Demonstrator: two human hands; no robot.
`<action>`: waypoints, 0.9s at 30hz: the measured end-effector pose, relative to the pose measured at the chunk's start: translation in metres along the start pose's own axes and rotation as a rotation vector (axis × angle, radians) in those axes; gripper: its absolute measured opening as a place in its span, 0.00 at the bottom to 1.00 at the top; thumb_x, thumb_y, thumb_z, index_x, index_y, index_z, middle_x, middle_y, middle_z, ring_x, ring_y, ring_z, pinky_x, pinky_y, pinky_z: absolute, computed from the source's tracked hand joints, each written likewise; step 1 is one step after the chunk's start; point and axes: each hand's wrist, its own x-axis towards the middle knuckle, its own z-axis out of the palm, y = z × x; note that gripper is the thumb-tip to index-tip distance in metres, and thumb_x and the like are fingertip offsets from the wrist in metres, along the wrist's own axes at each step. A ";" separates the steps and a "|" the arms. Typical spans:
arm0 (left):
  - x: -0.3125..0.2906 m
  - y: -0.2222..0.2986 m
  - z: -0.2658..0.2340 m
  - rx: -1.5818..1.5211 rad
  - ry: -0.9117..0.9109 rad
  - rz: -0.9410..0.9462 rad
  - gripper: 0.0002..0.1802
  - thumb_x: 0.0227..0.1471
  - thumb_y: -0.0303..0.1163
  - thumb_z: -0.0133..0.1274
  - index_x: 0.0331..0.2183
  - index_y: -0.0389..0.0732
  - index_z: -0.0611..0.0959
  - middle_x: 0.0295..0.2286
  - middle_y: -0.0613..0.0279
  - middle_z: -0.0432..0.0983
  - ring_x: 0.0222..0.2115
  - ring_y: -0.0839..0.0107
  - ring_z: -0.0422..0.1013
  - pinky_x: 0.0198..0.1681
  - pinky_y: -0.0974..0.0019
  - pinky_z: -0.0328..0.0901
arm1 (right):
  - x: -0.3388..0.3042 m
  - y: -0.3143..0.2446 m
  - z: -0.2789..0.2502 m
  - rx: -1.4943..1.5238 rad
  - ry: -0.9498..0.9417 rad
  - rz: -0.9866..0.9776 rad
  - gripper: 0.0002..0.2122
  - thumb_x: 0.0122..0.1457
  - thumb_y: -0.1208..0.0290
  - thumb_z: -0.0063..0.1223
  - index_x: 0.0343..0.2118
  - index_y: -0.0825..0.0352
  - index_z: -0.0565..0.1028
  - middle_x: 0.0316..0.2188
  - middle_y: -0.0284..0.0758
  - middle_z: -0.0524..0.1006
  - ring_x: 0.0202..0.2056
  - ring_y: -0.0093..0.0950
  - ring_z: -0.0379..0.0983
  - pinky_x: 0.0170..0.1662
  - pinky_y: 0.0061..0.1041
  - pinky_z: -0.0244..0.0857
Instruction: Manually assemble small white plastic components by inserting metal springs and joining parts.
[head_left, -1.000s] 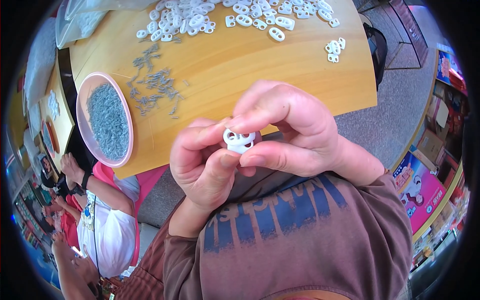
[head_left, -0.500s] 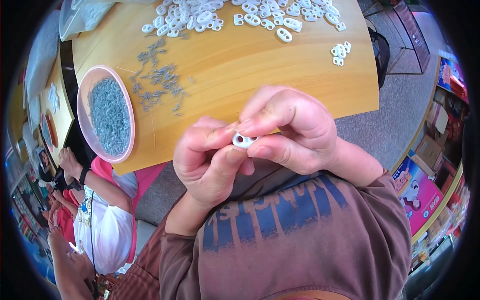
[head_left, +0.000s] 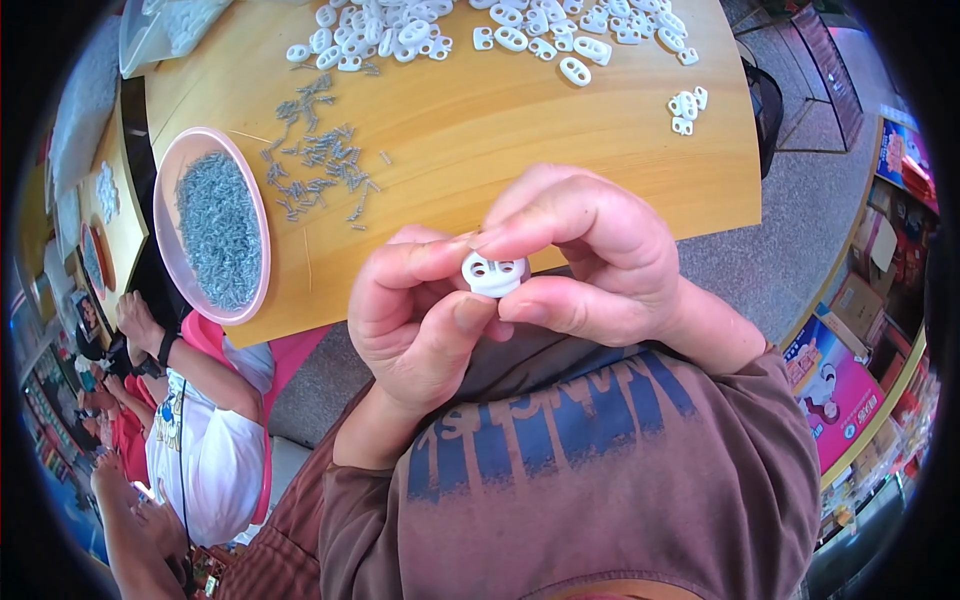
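Note:
A small white plastic two-hole cord lock (head_left: pixel 494 273) is pinched between the fingertips of both hands, in front of my chest near the table's edge. My left hand (head_left: pixel 410 320) grips its left side with thumb and forefinger. On the other side, the thumb and fingers of my right hand (head_left: pixel 595 255) close on it. Both its holes face up, with a rounded part below them. Many white two-hole pieces (head_left: pixel 400 30), some oval and some squarish, lie heaped at the far edge. Small grey pieces that look like springs (head_left: pixel 335 150) are scattered left of centre.
A pink oval bowl (head_left: pixel 168 215) full of the same small springs stands at the table's left edge. Several white pieces (head_left: pixel 685 105) form a little group at the right. Another person in a white shirt (head_left: pixel 205 450) sits at the left. Boxes line shelves (head_left: pixel 860 300) at the right.
Both hands still hold the cord lock. It now shows both holes and its rounded lower part, where before the fingers covered more of it. The thumbs and fingers have spread slightly apart.

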 end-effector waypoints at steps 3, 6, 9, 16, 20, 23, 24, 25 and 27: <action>0.007 0.003 -0.005 0.045 -0.038 -0.005 0.14 0.47 0.21 0.49 0.39 0.33 0.69 0.32 0.57 0.66 0.26 0.75 0.68 0.25 0.78 0.65 | 0.005 -0.002 -0.002 -0.010 -0.007 0.007 0.13 0.47 0.75 0.55 0.37 0.70 0.69 0.32 0.38 0.71 0.32 0.25 0.68 0.35 0.21 0.62; 0.008 0.015 0.004 0.083 0.056 -0.096 0.14 0.47 0.20 0.48 0.39 0.33 0.69 0.33 0.57 0.66 0.28 0.76 0.68 0.27 0.78 0.65 | 0.008 -0.013 -0.002 -0.262 -0.034 0.027 0.16 0.47 0.71 0.56 0.38 0.69 0.69 0.32 0.38 0.71 0.32 0.28 0.68 0.35 0.23 0.62; 0.014 0.024 0.006 -0.003 0.162 -0.290 0.11 0.48 0.20 0.46 0.37 0.34 0.70 0.30 0.60 0.70 0.28 0.79 0.68 0.28 0.79 0.65 | 0.014 -0.016 -0.004 -0.389 -0.071 0.004 0.17 0.48 0.72 0.54 0.41 0.70 0.68 0.32 0.37 0.70 0.31 0.27 0.67 0.35 0.23 0.61; 0.067 0.071 -0.007 0.171 0.380 -0.227 0.07 0.47 0.23 0.48 0.32 0.34 0.72 0.23 0.63 0.70 0.18 0.79 0.64 0.22 0.77 0.60 | -0.002 -0.021 -0.012 -0.421 0.150 0.247 0.16 0.49 0.78 0.49 0.43 0.71 0.66 0.32 0.35 0.69 0.32 0.23 0.65 0.39 0.21 0.59; 0.145 0.112 -0.056 0.262 0.376 0.048 0.04 0.47 0.24 0.47 0.28 0.34 0.73 0.19 0.66 0.66 0.19 0.78 0.63 0.22 0.77 0.58 | -0.013 -0.026 -0.023 -0.406 0.227 0.301 0.11 0.50 0.81 0.47 0.38 0.72 0.69 0.30 0.35 0.69 0.33 0.23 0.65 0.39 0.19 0.59; 0.215 0.148 -0.109 0.261 0.391 0.040 0.08 0.48 0.26 0.47 0.31 0.31 0.71 0.24 0.57 0.70 0.24 0.74 0.66 0.30 0.75 0.63 | -0.016 -0.028 -0.024 -0.394 0.248 0.313 0.10 0.50 0.81 0.47 0.37 0.71 0.70 0.29 0.35 0.70 0.32 0.24 0.66 0.37 0.20 0.59; 0.223 0.160 -0.138 0.224 0.456 0.014 0.11 0.48 0.26 0.47 0.35 0.30 0.69 0.27 0.55 0.71 0.25 0.73 0.66 0.32 0.73 0.63 | -0.017 -0.031 -0.022 -0.392 0.248 0.329 0.10 0.50 0.81 0.47 0.37 0.71 0.70 0.29 0.35 0.70 0.32 0.24 0.66 0.37 0.20 0.59; 0.222 0.149 -0.124 0.214 0.444 -0.022 0.11 0.48 0.26 0.47 0.35 0.30 0.69 0.27 0.55 0.71 0.25 0.73 0.66 0.32 0.73 0.63 | -0.015 -0.031 -0.024 -0.444 0.230 0.285 0.09 0.50 0.81 0.47 0.35 0.71 0.70 0.28 0.35 0.71 0.31 0.24 0.66 0.36 0.19 0.60; 0.203 0.137 -0.095 0.344 0.486 0.116 0.13 0.49 0.26 0.46 0.37 0.30 0.68 0.29 0.54 0.71 0.25 0.73 0.67 0.33 0.74 0.63 | -0.017 -0.027 -0.030 -0.511 0.240 0.271 0.08 0.50 0.81 0.47 0.34 0.71 0.71 0.27 0.35 0.72 0.30 0.24 0.67 0.35 0.19 0.60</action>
